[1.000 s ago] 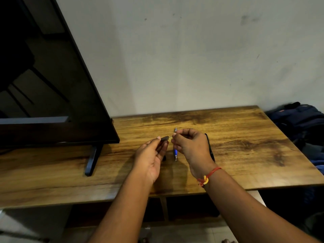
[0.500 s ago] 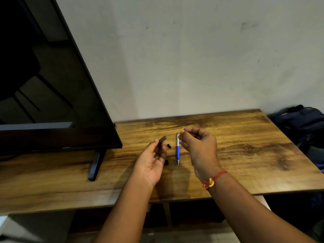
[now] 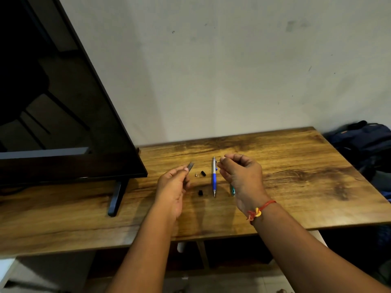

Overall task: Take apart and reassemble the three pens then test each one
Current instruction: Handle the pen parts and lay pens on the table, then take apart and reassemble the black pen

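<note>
Furthest left, a large dark television (image 3: 63, 123) stands on the wooden desk (image 3: 296, 187), its black stand foot (image 3: 114, 199) planted near the front edge. It blocks the desk's left rear part from view.

Just right of it the left hand (image 3: 172, 187) is raised over the desk. Its fingers (image 3: 184, 170) are closed narrowly and pinch a short dark grey barrel piece (image 3: 190, 166), which points up and to the right, clear of the surface.

Between the two hands several small parts lie loose on the desk: a tiny pale piece (image 3: 196, 175) just beside a small black cap (image 3: 203, 173), and nearer the front a second black piece (image 3: 200, 193), apart from them. Next comes a blue and white pen (image 3: 214, 176), lying whole on the desk with its tip toward the person.

The right hand (image 3: 240, 174) hovers just past that pen. Its fingers (image 3: 224, 160) are curled tight and pinch a thin dark rod (image 3: 208, 160), which sticks out leftward above the pen's top end; it is too fine to say what it is. Under this hand the tip of a teal pen (image 3: 232, 190) shows on the desk, the rest hidden by the wrist. A red thread band (image 3: 261, 209) circles that wrist.

Off the desk's right edge a dark blue backpack (image 3: 364, 140) sits against the wall (image 3: 232, 70).
</note>
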